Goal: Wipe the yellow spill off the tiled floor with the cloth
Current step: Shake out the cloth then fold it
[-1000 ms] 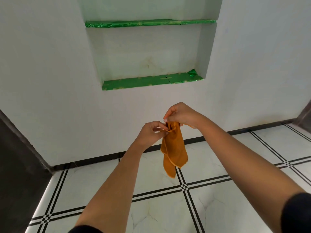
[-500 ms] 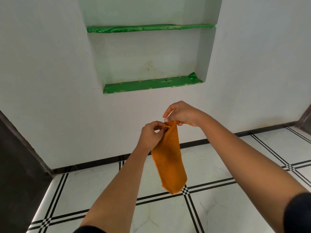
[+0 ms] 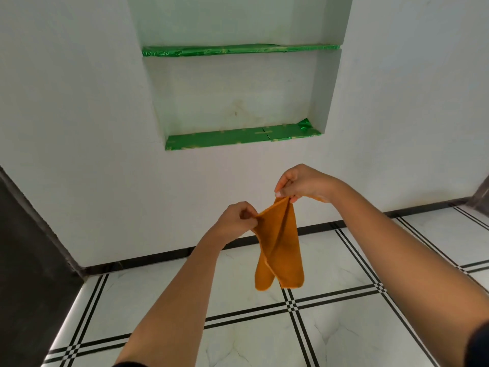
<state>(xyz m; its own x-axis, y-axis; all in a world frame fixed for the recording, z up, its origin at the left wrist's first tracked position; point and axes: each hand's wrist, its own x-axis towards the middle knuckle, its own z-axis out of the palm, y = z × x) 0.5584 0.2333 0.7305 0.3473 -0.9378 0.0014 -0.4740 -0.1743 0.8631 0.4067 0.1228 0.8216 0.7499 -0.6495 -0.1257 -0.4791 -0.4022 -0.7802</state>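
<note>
An orange cloth (image 3: 279,247) hangs in the air in front of me, folded lengthwise, its two lower ends dangling above the floor. My left hand (image 3: 235,219) pinches its upper left edge. My right hand (image 3: 301,182) pinches the top corner, a little higher and further right. The white tiled floor (image 3: 330,329) with black double lines lies below. No yellow spill shows in this view.
A white wall faces me, with a recessed niche holding two green-lined shelves (image 3: 242,136). A black skirting strip (image 3: 164,256) runs along the wall's base. A dark panel (image 3: 23,260) stands at the left, and a dark edge (image 3: 481,192) at the far right.
My hands have drawn apart, the right one moving up and right, spreading the cloth's top edge. The cloth has opened from a narrow strip into two hanging flaps.
</note>
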